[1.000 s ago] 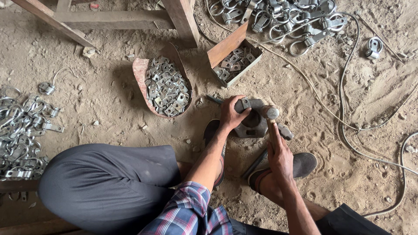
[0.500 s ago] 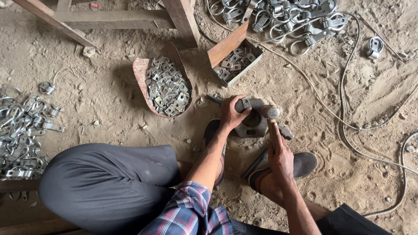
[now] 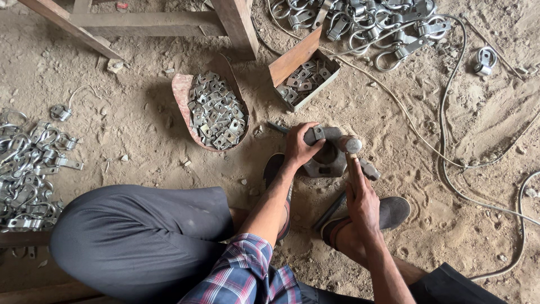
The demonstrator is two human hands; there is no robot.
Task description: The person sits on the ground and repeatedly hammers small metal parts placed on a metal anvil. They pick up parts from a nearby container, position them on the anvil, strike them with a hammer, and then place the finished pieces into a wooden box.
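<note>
Head view: right hand [image 3: 363, 197] grips hammer [image 3: 351, 147] beside cardboard box [image 3: 306, 79].

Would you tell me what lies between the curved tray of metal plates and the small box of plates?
Only bare sandy ground, seen in the head view.

The person wears a plaid shirt [image 3: 247, 276] in red, blue and white checks, its sleeve rolled back above the forearm. The trousers [image 3: 140, 236] are plain dark grey and loose, smooth over the bent knee. On the feet are dark slip-on shoes [image 3: 394, 211], dusty at the toes. Both hands, left hand [image 3: 299, 147] and right hand [image 3: 363, 202], are bare, without gloves, rings or a watch.
</note>
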